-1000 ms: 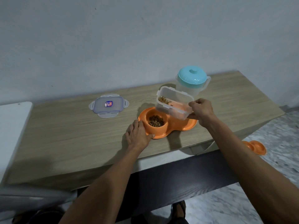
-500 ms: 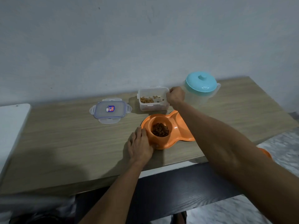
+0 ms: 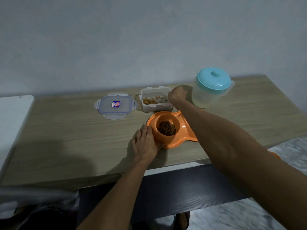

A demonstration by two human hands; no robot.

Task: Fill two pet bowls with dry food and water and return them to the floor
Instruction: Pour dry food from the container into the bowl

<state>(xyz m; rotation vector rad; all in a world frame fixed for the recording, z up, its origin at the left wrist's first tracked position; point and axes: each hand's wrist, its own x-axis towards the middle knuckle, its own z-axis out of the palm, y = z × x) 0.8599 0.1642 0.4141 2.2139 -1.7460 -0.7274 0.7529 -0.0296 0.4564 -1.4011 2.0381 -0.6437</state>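
My right hand [image 3: 177,96] is curled on the right rim of the food box [image 3: 156,99], though I can't quite see my fingers gripping it. The water jug [image 3: 211,87] stands just to its right, nearer this hand, with free table around it. My left hand [image 3: 145,144] lies flat against the orange bowl [image 3: 167,128], food inside.

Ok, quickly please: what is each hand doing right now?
Left hand: open, resting flat against the orange pet bowl, not gripping it.
Right hand: closed on the rim of the food container.
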